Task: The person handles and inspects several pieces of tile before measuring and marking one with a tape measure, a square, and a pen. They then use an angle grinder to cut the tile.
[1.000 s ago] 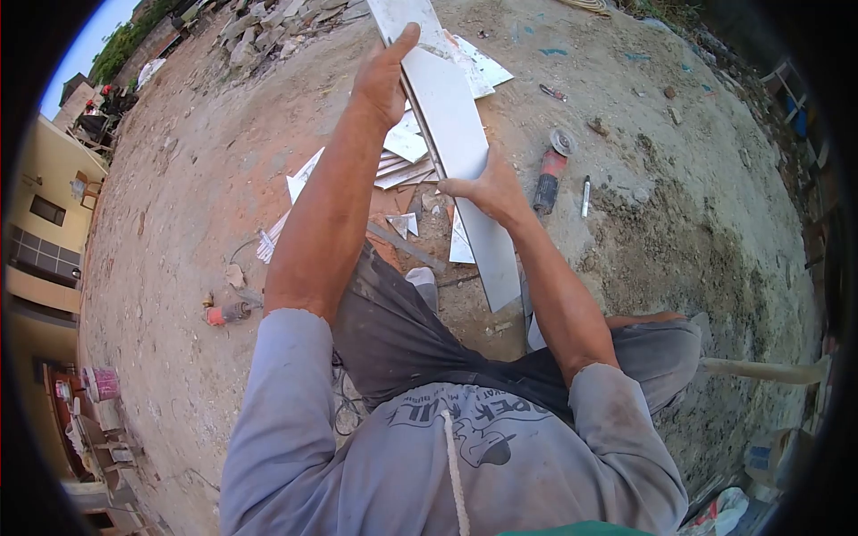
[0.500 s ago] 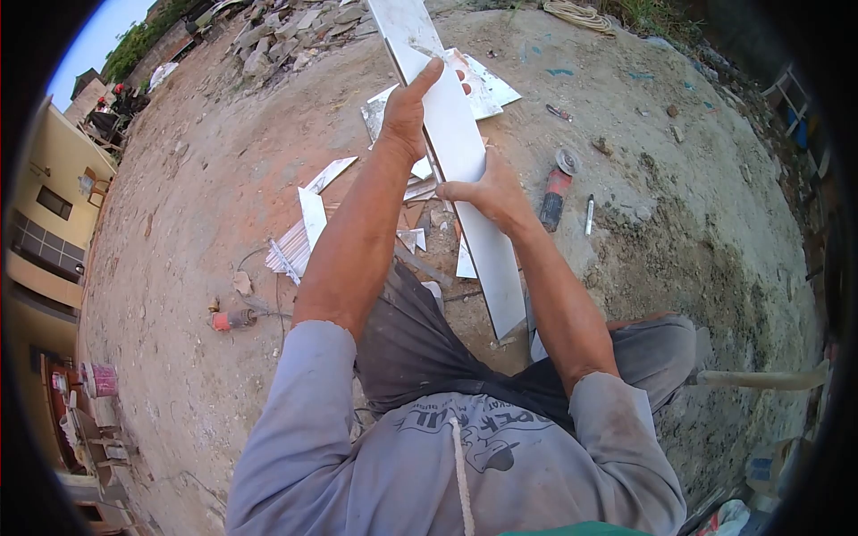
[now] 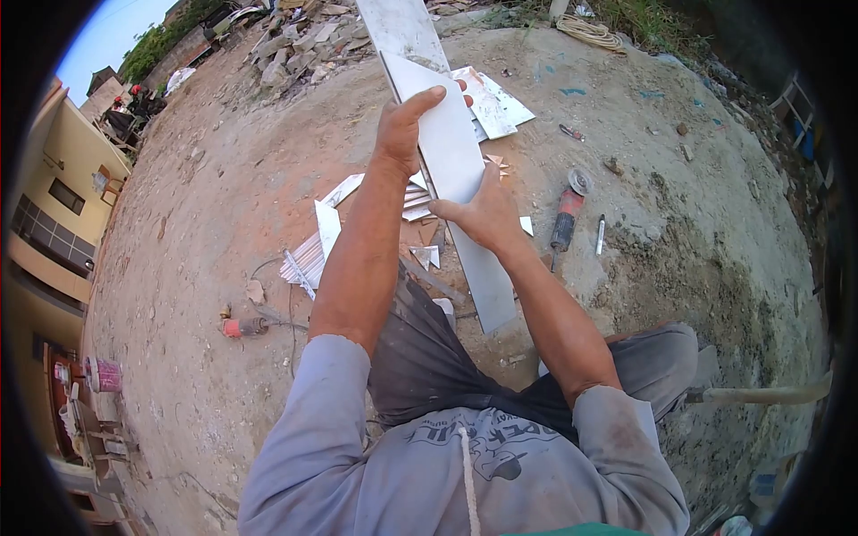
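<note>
Two long, flat white tile strips [image 3: 450,147] lie one over the other, sloping from the top of the view towards my lap. The upper strip has an angled far end, and the dusty lower strip [image 3: 404,34] reaches past it. My left hand [image 3: 404,130] is closed around the left edge, thumb on the upper face and fingertips showing at the right edge. Nearer to me, my right hand [image 3: 485,213] grips the strips from the right, with its thumb across to the left edge. Its other fingers are largely hidden.
An angle grinder [image 3: 568,213] and a marker pen [image 3: 600,234] lie to the right. Another red power tool [image 3: 243,327] with a cord is at left. Cut white pieces [image 3: 328,225] lie ahead, with larger pieces [image 3: 490,105] beyond and rubble [image 3: 290,49] farther back.
The view has shifted slightly. The strips' near end has swung a little left over the ground, away from my right leg. Both hands keep their hold.
</note>
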`<move>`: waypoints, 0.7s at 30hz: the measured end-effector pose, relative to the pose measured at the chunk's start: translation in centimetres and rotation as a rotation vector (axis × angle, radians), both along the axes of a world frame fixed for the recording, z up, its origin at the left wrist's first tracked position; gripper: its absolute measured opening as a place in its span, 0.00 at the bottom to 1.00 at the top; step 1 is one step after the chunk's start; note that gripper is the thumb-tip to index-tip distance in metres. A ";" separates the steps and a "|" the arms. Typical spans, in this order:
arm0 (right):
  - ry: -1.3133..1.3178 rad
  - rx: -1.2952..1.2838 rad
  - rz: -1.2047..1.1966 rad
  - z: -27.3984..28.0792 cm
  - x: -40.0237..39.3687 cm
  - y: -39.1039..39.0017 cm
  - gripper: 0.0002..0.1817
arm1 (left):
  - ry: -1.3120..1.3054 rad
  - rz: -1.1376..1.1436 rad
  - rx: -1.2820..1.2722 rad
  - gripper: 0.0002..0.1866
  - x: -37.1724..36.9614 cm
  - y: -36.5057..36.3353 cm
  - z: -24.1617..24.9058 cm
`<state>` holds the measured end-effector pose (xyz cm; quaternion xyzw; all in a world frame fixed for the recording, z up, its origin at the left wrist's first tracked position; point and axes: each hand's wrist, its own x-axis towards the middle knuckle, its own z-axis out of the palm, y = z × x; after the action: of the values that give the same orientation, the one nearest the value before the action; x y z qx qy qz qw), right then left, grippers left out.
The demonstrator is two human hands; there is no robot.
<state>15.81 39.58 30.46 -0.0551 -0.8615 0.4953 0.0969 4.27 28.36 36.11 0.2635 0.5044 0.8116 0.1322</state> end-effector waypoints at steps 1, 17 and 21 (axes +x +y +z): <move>0.002 0.012 -0.010 -0.1 0.0 -0.2 0.53 | -0.001 0.000 -0.001 0.24 -0.1 -0.1 -0.2; 0.139 -0.050 0.106 -6.3 0.9 2.7 0.62 | 0.011 0.124 0.044 0.27 -2.7 -2.5 0.3; 0.150 0.184 0.031 -9.0 2.3 1.0 0.63 | -0.022 0.154 0.083 0.27 -3.8 -4.1 -0.3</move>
<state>18.15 40.55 21.43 0.0044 -0.8945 0.4181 0.1582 0.45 24.28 35.78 0.2203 0.4878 0.8423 0.0638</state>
